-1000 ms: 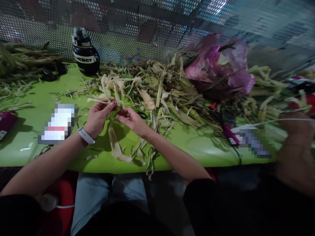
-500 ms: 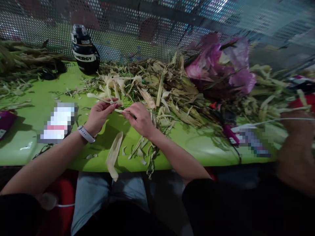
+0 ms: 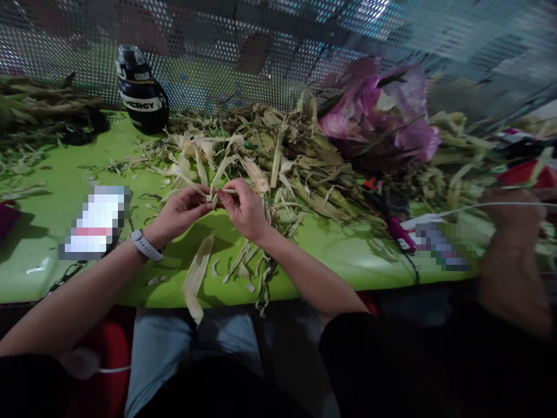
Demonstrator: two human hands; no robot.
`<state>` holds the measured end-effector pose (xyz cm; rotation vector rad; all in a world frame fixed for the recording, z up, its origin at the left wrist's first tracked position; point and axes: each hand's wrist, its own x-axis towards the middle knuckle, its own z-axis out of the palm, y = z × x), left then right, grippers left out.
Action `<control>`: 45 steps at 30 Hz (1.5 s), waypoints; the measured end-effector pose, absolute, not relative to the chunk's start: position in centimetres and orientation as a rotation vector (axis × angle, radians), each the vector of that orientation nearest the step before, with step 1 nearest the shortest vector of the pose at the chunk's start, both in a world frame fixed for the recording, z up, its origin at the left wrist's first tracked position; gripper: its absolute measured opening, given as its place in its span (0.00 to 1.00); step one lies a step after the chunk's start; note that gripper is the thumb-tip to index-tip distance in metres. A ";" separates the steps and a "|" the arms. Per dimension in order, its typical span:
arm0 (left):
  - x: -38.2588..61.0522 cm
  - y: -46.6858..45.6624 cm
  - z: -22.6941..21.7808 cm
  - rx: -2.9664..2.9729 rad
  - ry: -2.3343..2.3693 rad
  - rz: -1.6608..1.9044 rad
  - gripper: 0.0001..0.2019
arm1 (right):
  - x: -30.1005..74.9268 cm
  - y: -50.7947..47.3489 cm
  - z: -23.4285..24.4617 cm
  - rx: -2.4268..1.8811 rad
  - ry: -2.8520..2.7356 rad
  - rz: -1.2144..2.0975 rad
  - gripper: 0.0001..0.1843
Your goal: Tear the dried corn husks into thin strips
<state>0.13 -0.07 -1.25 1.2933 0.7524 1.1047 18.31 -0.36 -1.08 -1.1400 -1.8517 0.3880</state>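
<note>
Pale corn husk strips (image 3: 221,172) cross between my two hands just above the green table (image 3: 174,284). My left hand (image 3: 185,210), with a pale band on its wrist, pinches the strips from the left. Close against it, my right hand (image 3: 246,212) grips them between thumb and fingers. One strip sticks up in a curve from where the fingertips meet; the crossing itself is partly hidden by the fingers. Below my hands a broad loose husk (image 3: 198,276) hangs over the table's front edge. Behind them lies a large heap of dried husks (image 3: 313,168).
A dark bottle (image 3: 141,96) stands at the back left, before a perforated metal panel (image 3: 209,58). A blurred-out phone (image 3: 96,223) lies at left. Right are a pink plastic bag (image 3: 369,116), a purple object with a cable (image 3: 399,234) and another person's hand (image 3: 513,206).
My hands have come closer together and sit slightly lower. A husk strip now curves upward between them, where it earlier stretched lengthwise. The camera view has shifted a little.
</note>
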 end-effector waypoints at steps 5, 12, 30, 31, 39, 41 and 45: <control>0.0 -0.2 -1.4 1.253 0.767 1.114 0.15 | 18.3 -0.3 -1.1 -1.160 -1.824 0.329 0.22; 0.3 -0.2 -1.6 1.214 0.808 1.171 0.14 | 18.0 -0.4 -1.4 -1.160 -1.817 0.424 0.22; 0.2 0.3 -0.9 1.063 1.025 1.321 0.15 | 18.6 0.2 -1.9 -1.180 -2.035 0.226 0.18; 0.2 0.2 -0.9 1.082 1.027 1.325 0.15 | 18.7 0.2 -1.9 -1.175 -2.097 0.201 0.15; 0.0 0.7 -1.3 1.232 1.079 1.359 0.15 | 18.7 -0.3 -1.2 -1.147 -2.286 -0.067 0.11; -0.1 0.8 -1.5 1.301 1.078 1.347 0.15 | 18.8 -0.4 -0.8 -1.080 -2.282 -0.088 0.11; -0.3 0.8 -1.6 1.528 1.016 1.232 0.12 | 18.8 -0.1 -0.8 -0.981 -2.228 -0.048 0.10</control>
